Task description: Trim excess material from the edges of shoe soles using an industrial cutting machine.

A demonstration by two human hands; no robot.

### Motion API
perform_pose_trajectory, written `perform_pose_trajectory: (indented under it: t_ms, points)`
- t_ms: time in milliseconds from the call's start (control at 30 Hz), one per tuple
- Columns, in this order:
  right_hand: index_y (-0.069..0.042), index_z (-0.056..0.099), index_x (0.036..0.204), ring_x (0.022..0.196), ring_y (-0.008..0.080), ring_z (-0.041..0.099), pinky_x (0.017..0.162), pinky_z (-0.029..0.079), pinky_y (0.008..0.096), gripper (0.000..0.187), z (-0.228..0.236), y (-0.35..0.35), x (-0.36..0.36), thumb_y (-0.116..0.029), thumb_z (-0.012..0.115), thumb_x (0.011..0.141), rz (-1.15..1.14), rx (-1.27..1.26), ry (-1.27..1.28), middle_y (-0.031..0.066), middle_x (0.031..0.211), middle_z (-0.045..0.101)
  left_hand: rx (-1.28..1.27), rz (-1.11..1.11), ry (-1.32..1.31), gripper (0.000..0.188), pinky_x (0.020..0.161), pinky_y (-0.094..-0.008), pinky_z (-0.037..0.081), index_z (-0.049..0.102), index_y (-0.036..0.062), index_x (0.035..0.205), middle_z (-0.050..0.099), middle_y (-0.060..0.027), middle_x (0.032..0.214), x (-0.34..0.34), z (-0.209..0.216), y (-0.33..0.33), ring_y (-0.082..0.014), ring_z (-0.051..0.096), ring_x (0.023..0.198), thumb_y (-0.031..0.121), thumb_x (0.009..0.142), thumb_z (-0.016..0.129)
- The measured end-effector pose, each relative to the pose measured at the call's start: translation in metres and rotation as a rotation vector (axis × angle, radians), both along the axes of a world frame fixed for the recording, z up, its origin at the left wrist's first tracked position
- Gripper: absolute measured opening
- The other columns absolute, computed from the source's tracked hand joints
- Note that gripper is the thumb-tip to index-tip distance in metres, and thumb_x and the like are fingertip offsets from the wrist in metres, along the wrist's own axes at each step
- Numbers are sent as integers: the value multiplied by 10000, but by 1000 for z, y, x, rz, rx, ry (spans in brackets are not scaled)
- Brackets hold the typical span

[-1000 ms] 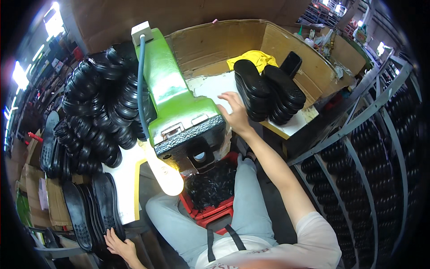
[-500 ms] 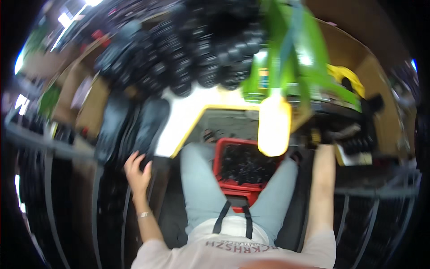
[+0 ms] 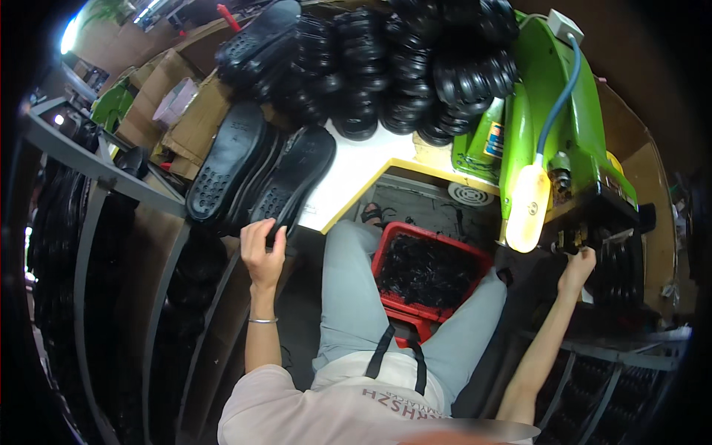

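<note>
My left hand (image 3: 261, 254) is at the near end of a black shoe sole (image 3: 300, 167), thumb and fingers closed about its edge. Beside that sole, further left, lies another black sole (image 3: 230, 163) with a dimpled end; more soles are stacked beneath. My right hand (image 3: 577, 271) is at the near underside of a green machine (image 3: 586, 119), by small metal parts (image 3: 569, 241). Its fingers are bent together there, and what they hold, if anything, is too small to make out. A lit lamp (image 3: 529, 211) hangs from the machine on a blue-grey neck (image 3: 561, 96).
Stacks of black soles (image 3: 360, 81) crowd the back of the white table (image 3: 356, 167), which has a yellow edge. A red bin (image 3: 382, 271) of black scraps stands between my legs. Grey metal racks (image 3: 104, 174) and cardboard boxes (image 3: 194, 122) are at left.
The view has swung, and everything looks sharper. My left hand has gone from apart to closing on the near end of the sole. My right hand now shows beside the machine.
</note>
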State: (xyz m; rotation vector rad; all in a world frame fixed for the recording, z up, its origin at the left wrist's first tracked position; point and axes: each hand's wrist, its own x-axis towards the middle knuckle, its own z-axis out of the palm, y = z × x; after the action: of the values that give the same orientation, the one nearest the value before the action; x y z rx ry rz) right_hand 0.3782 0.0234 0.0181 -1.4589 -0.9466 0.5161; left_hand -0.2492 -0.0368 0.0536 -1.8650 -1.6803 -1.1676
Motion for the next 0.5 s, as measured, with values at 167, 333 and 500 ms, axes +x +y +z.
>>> perform_pose_trajectory:
  t_ms: [167,333,500]
  points:
    - [-29,596,894,622,243,644,589,536,355,116,150,-101,-221,-113,543,954,740,527,-6,165,773,657,-92,129,-40,226,778,-385,486,622,11,981,619,-139,949,12,7,14,-310,595,889,60,799,746]
    - [-12,630,943,622,231,553,562,466,333,163,208,-106,-268,-23,645,782,1186,934,139,149,855,607,-187,44,24,262,809,-394,478,630,0,1005,621,-128,966,-9,5,9,-301,588,912,106,801,756]
    - [-67,600,766,480,152,466,447,363,278,116,218,-106,-270,46,583,787,1033,1075,279,15,640,485,-149,5,163,228,796,-389,492,651,-5,977,646,-139,958,-13,-21,15,-304,601,890,69,790,759]
